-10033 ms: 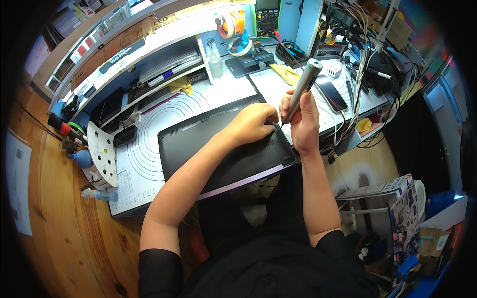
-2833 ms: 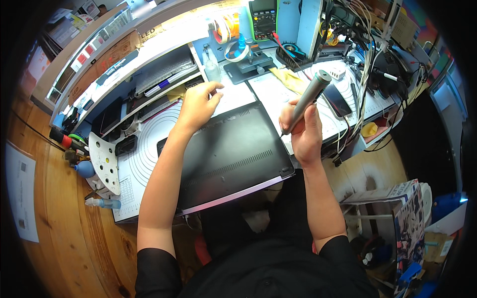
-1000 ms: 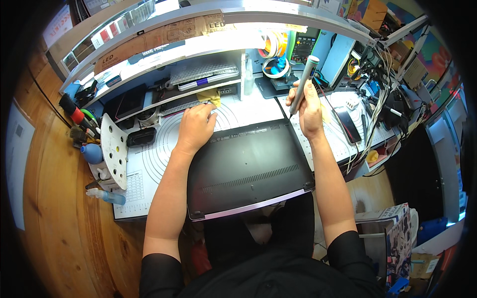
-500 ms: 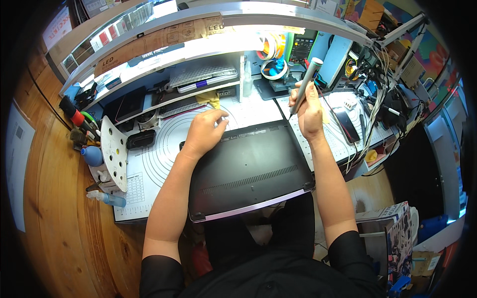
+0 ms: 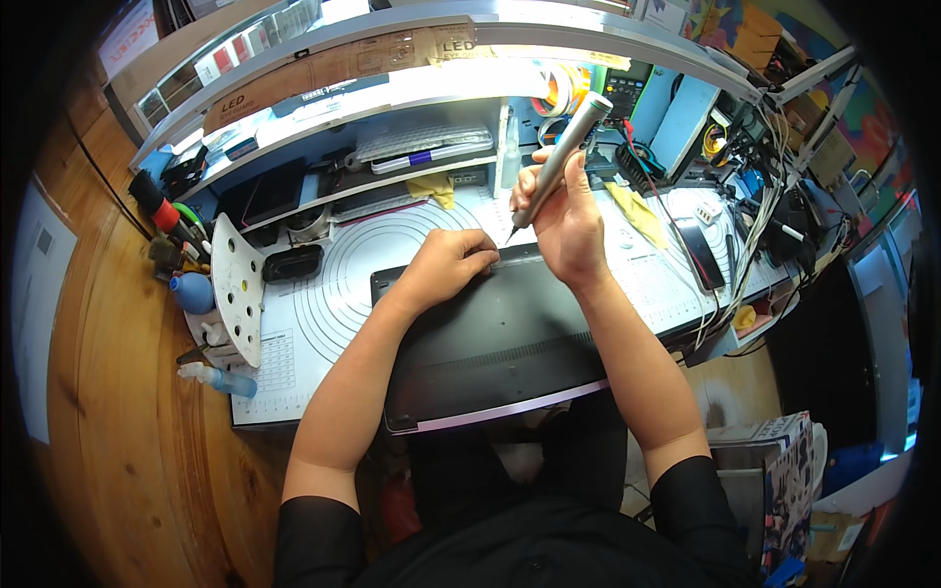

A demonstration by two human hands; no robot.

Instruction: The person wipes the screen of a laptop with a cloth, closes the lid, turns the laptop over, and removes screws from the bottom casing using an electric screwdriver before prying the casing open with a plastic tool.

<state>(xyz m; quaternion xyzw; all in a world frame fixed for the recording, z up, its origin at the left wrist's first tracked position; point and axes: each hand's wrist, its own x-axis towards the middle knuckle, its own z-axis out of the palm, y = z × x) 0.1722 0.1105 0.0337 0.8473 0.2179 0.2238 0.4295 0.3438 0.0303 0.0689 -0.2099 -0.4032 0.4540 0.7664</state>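
A black laptop [image 5: 480,343] lies with its vented underside up, its near edge overhanging the desk toward my lap. My right hand [image 5: 569,230] grips a grey pen-shaped electric screwdriver [image 5: 566,157], tilted with its thin bit pointing down to the left, close to the laptop's far edge. Whether the bit touches anything is too small to tell. At the far edge, left of the bit, my left hand [image 5: 451,265] rests on the laptop with fingers curled and thumb against them. What they hold, if anything, is hidden.
A white measuring mat [image 5: 338,255] covers the desk. On the left stand a perforated white holder [image 5: 237,294] and a spray bottle [image 5: 221,380]. A phone [image 5: 699,257], a yellow cloth [image 5: 635,214] and tangled cables [image 5: 760,206] lie on the right. Shelves [image 5: 392,181] line the back.
My right hand with the screwdriver has moved left along the laptop's far edge, from its right corner toward the middle. My left hand has shifted right, its fingers now curled nearer the bit.
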